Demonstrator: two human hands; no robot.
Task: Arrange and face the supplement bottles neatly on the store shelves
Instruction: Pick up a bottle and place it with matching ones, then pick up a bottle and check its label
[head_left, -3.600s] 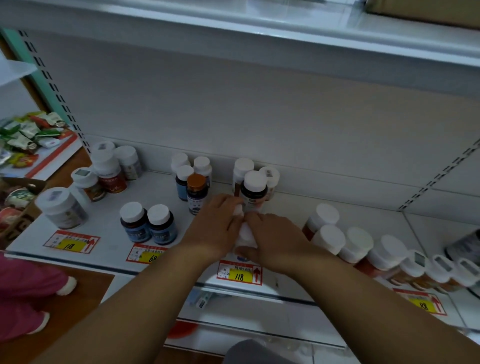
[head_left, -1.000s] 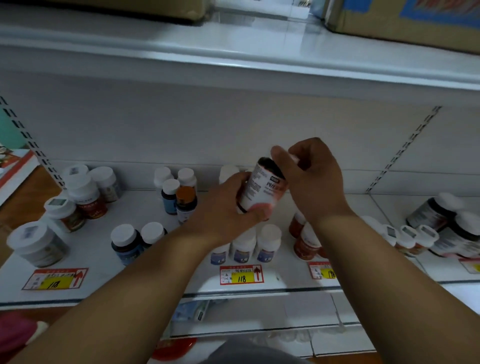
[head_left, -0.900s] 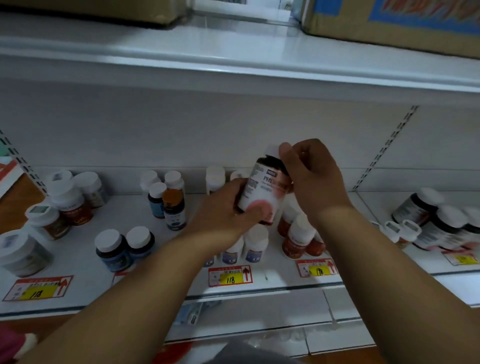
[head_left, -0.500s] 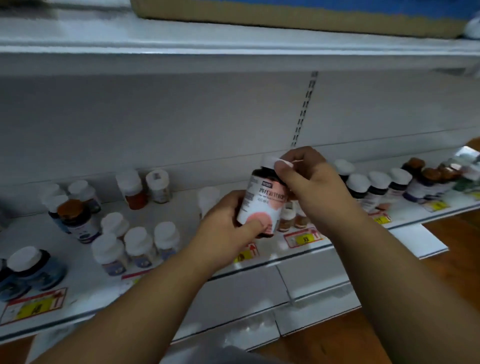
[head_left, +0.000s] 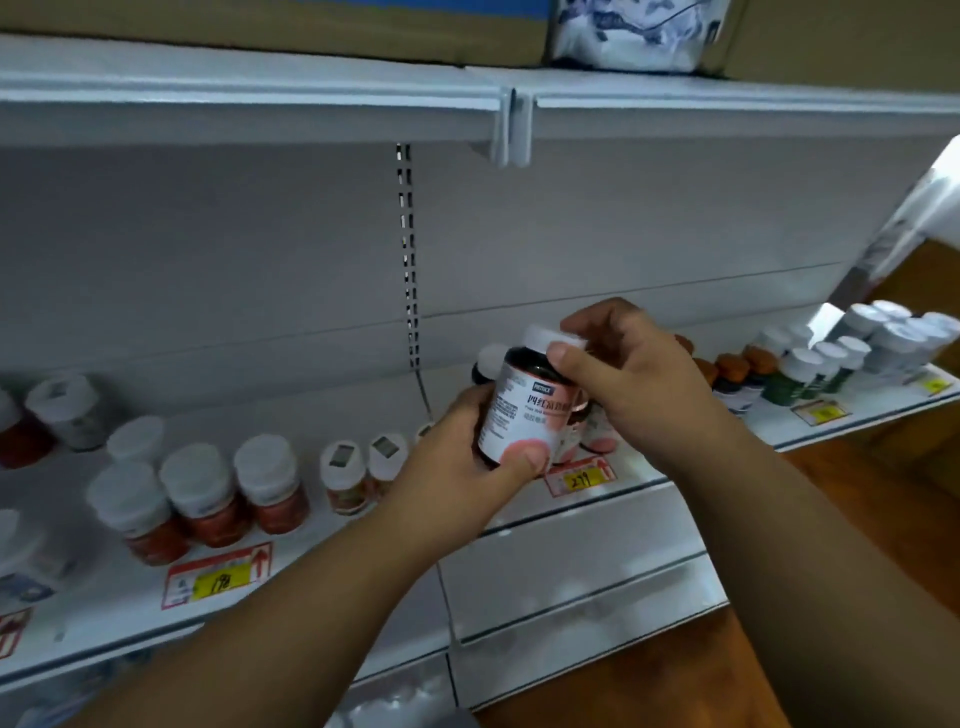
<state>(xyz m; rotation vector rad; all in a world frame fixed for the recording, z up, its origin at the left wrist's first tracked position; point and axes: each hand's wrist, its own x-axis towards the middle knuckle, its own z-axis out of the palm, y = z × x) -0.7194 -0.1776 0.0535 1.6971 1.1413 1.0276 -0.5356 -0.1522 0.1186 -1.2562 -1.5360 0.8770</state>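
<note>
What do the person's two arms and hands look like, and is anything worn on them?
Both forearms are bare as far as the frame shows: no sleeves, gloves or watch. The left hand and the right hand show no rings or wristbands. The fingernails look short and unpainted. The picture is somewhat blurred, so small marks cannot be told.

I am seeing through one camera on the person's head. It is looking forward and a bit down, close to the white shelf (head_left: 363, 415), tilting so the shelf slants.
</note>
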